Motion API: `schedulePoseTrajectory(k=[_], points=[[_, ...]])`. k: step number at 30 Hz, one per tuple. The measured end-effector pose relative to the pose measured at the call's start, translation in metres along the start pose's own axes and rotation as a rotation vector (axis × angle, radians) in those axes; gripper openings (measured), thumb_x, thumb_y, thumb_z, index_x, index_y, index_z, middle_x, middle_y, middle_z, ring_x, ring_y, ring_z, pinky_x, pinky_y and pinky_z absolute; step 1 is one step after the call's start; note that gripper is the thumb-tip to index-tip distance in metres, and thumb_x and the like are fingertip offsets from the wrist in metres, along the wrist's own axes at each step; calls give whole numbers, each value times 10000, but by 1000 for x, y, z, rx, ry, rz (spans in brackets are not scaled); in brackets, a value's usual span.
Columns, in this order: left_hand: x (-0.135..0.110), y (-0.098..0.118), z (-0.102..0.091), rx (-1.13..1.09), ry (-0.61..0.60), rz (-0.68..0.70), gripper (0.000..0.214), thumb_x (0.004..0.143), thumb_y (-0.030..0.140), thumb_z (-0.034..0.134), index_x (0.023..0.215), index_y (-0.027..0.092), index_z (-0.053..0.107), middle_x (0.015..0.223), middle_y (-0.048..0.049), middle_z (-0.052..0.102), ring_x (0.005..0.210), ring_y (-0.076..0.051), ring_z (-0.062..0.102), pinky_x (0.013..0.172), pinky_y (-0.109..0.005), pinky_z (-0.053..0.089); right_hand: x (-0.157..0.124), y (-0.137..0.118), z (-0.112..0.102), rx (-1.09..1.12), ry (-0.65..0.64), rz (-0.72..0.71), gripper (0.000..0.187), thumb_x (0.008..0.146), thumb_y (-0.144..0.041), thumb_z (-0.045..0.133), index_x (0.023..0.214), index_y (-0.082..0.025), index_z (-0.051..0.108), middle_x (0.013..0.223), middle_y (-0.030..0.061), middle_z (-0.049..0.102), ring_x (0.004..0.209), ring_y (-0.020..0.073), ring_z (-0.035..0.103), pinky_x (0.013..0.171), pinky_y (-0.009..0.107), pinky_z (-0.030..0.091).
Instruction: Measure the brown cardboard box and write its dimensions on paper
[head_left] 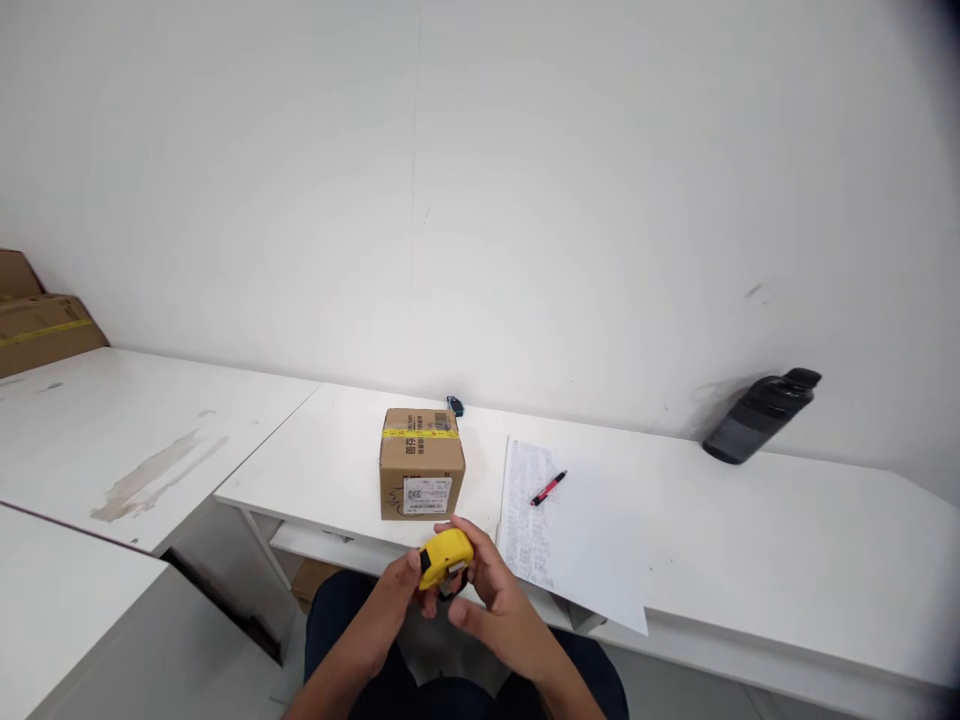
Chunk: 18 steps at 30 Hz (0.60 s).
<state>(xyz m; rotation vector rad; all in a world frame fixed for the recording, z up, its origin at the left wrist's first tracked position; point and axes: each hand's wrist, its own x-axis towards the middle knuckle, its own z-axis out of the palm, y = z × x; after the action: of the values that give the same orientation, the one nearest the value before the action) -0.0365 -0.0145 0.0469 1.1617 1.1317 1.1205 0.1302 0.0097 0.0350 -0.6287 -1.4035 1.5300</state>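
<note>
The yellow tape measure (pixel 445 557) is held over the person's lap, just short of the bench (pixel 330 450) edge and near the taped cardboard box (pixel 421 462). It seems steadied from both sides so that its case faces up. The left hand (pixel 394 590) pinches its left side between thumb and fingers, while the right hand (pixel 499 600) cups its right side with curled fingers, both forearms angling inward.

Bright, even light fills the room, with soft shadows beside the dark jug (pixel 761 416) (faint on the wall (pixel 480 180)). Edges bow; the top right corner vignettes dark.
</note>
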Motion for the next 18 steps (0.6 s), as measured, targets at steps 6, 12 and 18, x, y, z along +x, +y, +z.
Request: schedulePoseTrajectory(k=[6, 12, 18], points=[[14, -21, 18, 59, 21, 13, 664, 687, 857, 508, 591, 200, 499, 512, 18, 428, 510, -130, 353, 535, -281, 281, 0, 18, 10, -34, 229, -22, 697, 731, -476, 794, 1336, -316, 486, 1270, 79, 568, 814, 170, 596, 735, 324, 514], [24, 19, -24, 143, 164, 116, 522, 767, 652, 624, 556, 202, 468, 552, 13, 485, 570, -139, 425, 598, -267, 359, 12, 5, -42, -114, 608, -180, 657, 706, -421, 815, 1256, -259, 495, 1207, 86, 600, 958, 203, 616, 815, 329, 525], [53, 74, -137, 244, 256, 106, 485, 707, 646, 668, 596, 203, 506, 602, 10, 471, 607, -155, 461, 631, -295, 449, 3, -25, -171, -261, 1143, -296, 790, 646, -473, 823, 1308, -207, 483, 1079, 61, 616, 937, 205, 619, 841, 364, 522]])
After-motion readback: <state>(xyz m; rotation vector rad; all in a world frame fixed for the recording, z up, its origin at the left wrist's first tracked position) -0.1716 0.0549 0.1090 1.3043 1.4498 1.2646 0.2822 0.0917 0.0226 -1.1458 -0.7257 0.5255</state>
